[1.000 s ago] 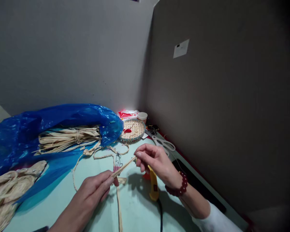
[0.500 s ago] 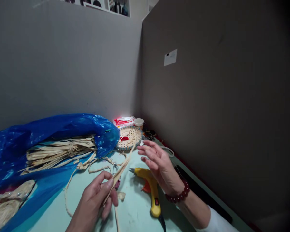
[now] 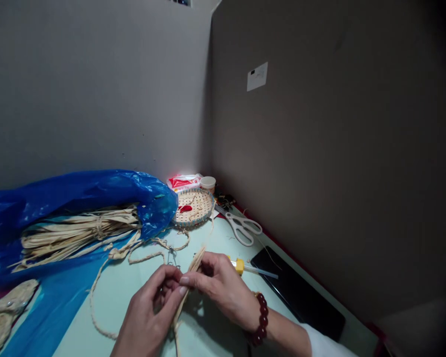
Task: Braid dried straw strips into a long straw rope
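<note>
Both my hands meet over the pale green table, pinching a pale dried-fibre strip that points up and away. My left hand has thumb and fingers closed on its lower part. Thumb and fingers of my right hand, which wears a dark red bead bracelet at the wrist, close on it slightly higher. A thin cord hangs below the fingers. Under my right hand lies a yellow glue gun, mostly hidden, with a clear glue stick poking from its back.
A blue plastic bag holds a tied fibre bundle at left. Braided cord loops across the table. Behind are a woven tray, a cup and white-handled scissors. A black phone lies right, beside the grey partition.
My right hand, open and apart before, has come down and left to grip the fibre strip beside my left hand. The glue gun is now mostly covered; the scissors have come into view.
</note>
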`<state>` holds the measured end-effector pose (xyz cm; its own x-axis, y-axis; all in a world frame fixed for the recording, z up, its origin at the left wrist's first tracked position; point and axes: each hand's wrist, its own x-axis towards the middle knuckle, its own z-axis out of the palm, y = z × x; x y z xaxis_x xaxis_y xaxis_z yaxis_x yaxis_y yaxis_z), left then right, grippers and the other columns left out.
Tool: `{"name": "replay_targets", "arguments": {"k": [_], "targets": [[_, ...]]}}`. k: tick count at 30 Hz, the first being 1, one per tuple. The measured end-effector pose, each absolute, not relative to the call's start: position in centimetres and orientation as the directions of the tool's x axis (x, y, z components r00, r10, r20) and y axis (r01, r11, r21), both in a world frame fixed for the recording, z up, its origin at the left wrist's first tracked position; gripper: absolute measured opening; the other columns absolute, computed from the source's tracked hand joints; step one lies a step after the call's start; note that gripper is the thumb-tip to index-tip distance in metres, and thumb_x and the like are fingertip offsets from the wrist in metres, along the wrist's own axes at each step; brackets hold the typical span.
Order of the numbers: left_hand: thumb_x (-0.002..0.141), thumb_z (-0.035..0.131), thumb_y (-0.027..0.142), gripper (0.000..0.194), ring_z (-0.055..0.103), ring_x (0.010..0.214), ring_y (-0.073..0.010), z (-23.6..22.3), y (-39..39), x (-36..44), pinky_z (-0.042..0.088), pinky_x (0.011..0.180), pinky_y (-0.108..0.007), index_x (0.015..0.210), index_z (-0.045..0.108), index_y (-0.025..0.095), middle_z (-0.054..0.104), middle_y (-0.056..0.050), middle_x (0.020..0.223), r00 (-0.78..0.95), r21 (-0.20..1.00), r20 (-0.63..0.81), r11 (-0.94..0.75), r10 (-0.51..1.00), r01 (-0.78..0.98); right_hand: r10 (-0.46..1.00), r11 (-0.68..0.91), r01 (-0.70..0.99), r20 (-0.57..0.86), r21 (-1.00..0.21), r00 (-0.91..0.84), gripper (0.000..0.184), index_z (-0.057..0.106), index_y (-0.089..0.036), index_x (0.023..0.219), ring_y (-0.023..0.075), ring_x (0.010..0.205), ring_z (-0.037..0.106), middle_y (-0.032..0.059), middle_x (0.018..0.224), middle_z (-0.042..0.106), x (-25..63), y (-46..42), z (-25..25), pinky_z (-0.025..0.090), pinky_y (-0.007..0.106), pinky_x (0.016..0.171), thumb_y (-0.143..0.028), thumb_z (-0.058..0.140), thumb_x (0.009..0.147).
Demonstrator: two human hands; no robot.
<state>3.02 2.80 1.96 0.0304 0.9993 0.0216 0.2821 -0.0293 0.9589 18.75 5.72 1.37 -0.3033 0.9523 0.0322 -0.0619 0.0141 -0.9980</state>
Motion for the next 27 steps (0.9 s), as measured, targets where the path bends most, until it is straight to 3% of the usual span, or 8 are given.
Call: {"name": "replay_targets", "arguments": {"k": [3, 6, 10, 14, 17, 21, 27], "targets": [[0.077, 0.063, 0.047, 0.025, 0.055, 0.073, -0.0174, 2.4, 2.9, 2.8, 0.042, 0.062, -0.022, 0.077, 0.062, 0.022, 0.061, 0.002, 0.071, 0.082, 0.97, -0.053, 0.032, 0.995, 0.241, 0.911, -0.073, -0.182, 0.009, -0.981, -0.413, 0.037, 0.065, -0.011, 0.07, 0.009, 0.058, 0.046, -0.0011, 0.063, 0.055, 18.8, 6.0, 1.7, 0.035, 0.021, 0.056, -0.046, 0.076, 0.069], [0.074, 0.066, 0.048, 0.027, 0.052, 0.063, -0.0145, 2.7, 2.9, 2.7, 0.04, 0.054, -0.02, 0.077, 0.062, 0.021, 0.059, 0.003, 0.066, 0.094, 0.978, -0.131, 0.113, 0.987, 0.173, 0.882, -0.061, -0.214, 0.048, -0.975, -0.469, 0.031, 0.065, -0.011, 0.076, 0.0098, 0.062, 0.048, 0.0002, 0.069, 0.058, 19.0, 5.9, 1.8, 0.038, 0.021, 0.061, -0.041, 0.072, 0.073], [0.071, 0.067, 0.047, 0.029, 0.042, 0.05, -0.0104, 2.5, 2.9, 3.1, 0.034, 0.045, -0.018, 0.075, 0.063, 0.019, 0.053, 0.005, 0.058, 0.023, 0.987, -0.106, 0.102, 0.994, 0.127, 0.898, 0.128, 0.015, 0.11, -0.992, -0.427, 0.017, 0.063, -0.014, 0.078, 0.0101, 0.064, 0.044, -0.0023, 0.069, 0.052, 19.4, 5.5, 1.5, 0.036, 0.021, 0.062, -0.031, 0.063, 0.082], [0.071, 0.068, 0.042, 0.024, 0.041, 0.05, -0.0092, 2.0, 3.1, 3.1, 0.033, 0.047, -0.017, 0.072, 0.062, 0.018, 0.049, 0.006, 0.056, 0.012, 0.973, -0.026, 0.023, 1.0, 0.229, 0.899, 0.223, 0.185, 0.129, -0.957, -0.418, 0.016, 0.063, -0.015, 0.077, 0.0096, 0.061, 0.04, -0.0043, 0.064, 0.047, 19.6, 5.4, 1.4, 0.033, 0.02, 0.058, -0.029, 0.061, 0.084], [0.07, 0.068, 0.04, 0.023, 0.036, 0.046, -0.0077, 1.8, 3.3, 3.0, 0.027, 0.045, -0.016, 0.071, 0.059, 0.018, 0.044, 0.008, 0.053, 0.048, 0.956, -0.048, 0.032, 0.998, 0.292, 0.899, 0.195, 0.163, 0.11, -0.967, -0.424, 0.018, 0.065, -0.015, 0.079, 0.0099, 0.061, 0.04, -0.0039, 0.064, 0.048, 19.6, 5.5, 1.2, 0.034, 0.02, 0.058, -0.032, 0.061, 0.084], [0.068, 0.069, 0.036, 0.023, 0.031, 0.043, -0.0059, 1.9, 3.3, 3.2, 0.022, 0.044, -0.016, 0.068, 0.056, 0.018, 0.039, 0.01, 0.05, 0.035, 0.969, -0.081, 0.07, 0.996, 0.235, 0.906, 0.142, 0.129, 0.076, -0.981, -0.416, 0.025, 0.064, -0.014, 0.079, 0.0107, 0.062, 0.042, -0.0026, 0.066, 0.049, 19.4, 5.5, 0.8, 0.034, 0.021, 0.058, -0.038, 0.061, 0.084], [0.065, 0.067, 0.038, 0.023, 0.044, 0.046, -0.0096, 2.7, 4.2, 2.4, 0.033, 0.045, -0.018, 0.063, 0.053, 0.02, 0.049, 0.007, 0.052, -0.076, 0.955, -0.041, 0.062, 0.996, 0.289, 0.837, 0.225, 0.03, 0.177, -0.974, -0.518, 0.025, 0.061, -0.016, 0.076, 0.0119, 0.065, 0.043, -0.0019, 0.069, 0.049, 19.2, 3.8, 3.7, 0.037, 0.023, 0.064, -0.04, 0.06, 0.084]]}}
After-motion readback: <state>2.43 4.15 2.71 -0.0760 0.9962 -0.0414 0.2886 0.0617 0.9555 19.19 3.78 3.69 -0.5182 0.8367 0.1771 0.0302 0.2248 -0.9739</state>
